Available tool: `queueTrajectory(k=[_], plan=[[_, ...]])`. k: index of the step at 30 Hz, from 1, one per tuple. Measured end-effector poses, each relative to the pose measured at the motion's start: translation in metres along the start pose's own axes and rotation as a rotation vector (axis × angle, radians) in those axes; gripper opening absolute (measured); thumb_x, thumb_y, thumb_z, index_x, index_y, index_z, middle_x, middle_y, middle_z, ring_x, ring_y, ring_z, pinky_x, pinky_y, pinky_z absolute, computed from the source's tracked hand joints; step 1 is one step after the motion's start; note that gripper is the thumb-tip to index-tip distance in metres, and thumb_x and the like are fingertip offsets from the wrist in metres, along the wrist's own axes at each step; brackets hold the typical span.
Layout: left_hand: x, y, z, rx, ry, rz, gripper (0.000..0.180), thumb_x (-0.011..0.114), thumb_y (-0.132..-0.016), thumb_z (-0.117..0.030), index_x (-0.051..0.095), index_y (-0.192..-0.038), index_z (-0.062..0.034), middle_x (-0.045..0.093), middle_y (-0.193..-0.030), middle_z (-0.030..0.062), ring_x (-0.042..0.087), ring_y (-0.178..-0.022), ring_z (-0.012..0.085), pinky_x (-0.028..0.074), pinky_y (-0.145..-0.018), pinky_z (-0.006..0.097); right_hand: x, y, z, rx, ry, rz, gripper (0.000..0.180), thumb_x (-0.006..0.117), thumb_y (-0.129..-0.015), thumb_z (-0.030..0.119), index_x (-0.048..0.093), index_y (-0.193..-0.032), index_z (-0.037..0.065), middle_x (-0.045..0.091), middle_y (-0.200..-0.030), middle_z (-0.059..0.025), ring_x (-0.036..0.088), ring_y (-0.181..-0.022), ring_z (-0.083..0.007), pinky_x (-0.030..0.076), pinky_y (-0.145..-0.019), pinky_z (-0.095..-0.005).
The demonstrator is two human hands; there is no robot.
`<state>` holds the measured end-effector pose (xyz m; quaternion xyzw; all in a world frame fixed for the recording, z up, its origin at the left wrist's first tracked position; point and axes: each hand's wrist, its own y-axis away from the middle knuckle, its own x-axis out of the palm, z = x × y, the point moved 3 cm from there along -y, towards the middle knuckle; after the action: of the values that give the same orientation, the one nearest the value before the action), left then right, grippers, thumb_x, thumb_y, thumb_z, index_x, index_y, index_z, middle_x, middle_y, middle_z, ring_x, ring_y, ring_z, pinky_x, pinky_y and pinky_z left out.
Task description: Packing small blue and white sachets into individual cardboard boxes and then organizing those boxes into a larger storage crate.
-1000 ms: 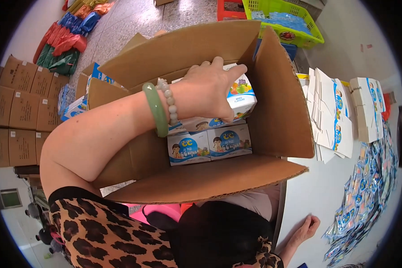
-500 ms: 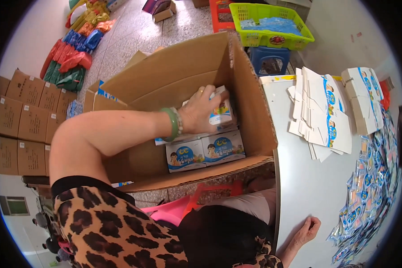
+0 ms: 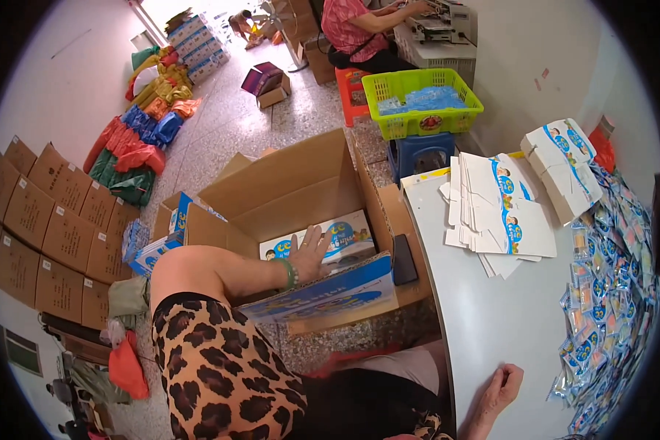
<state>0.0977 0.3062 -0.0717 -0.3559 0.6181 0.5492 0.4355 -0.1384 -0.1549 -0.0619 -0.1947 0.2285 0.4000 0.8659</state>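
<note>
Logo txt: white boxes (image 3: 350, 229), flat ctns (image 3: 510, 205); brown boxes (image 3: 26, 213), txt too sm.

Saw brown cartons (image 3: 66, 224) stacked at left, coloured bundles (image 3: 152, 126) beyond; noted lime-green basket (image 3: 399, 127) on blue stool (image 3: 422, 149), red stool (image 3: 353, 75) close by.

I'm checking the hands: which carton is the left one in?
The large open carton in the middle: the left hand is over white boxes inside. The stacked cartons at far left have no hand in them.
</note>
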Motion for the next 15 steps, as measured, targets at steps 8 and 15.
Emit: queueTrajectory(k=[8, 15], plan=[[0.091, -0.081, 0.003, 0.339, -0.463, -1.137, 0.053, 0.063, -0.083, -0.025, 0.048, -0.130, -0.0054, 0.051, -0.132, 0.0175, 0.045, -0.127, 0.0324, 0.034, -0.100, 0.057, -0.003, -0.002, 0.003, -0.230, 0.198, -0.125, 0.004, 0.053, -0.080, -0.002, 0.052, -0.076, 0.001, 0.050, -0.074, -0.0126, 0.049, -0.069, -0.0262, 0.042, -0.065, -0.0353], [-0.060, -0.058, 0.015, 0.885, -0.048, -0.392, 0.048, 0.063, -0.084, -0.023, 0.052, -0.127, -0.0029, 0.055, -0.123, 0.0174, 0.050, -0.118, 0.0293, 0.040, -0.095, 0.048, -0.020, -0.016, 0.003, -0.483, 0.189, -0.029, 0.010, 0.052, -0.073, -0.002, 0.053, -0.082, 0.003, 0.052, -0.085, -0.0164, 0.049, -0.080, -0.0351, 0.042, -0.071, -0.0445]])
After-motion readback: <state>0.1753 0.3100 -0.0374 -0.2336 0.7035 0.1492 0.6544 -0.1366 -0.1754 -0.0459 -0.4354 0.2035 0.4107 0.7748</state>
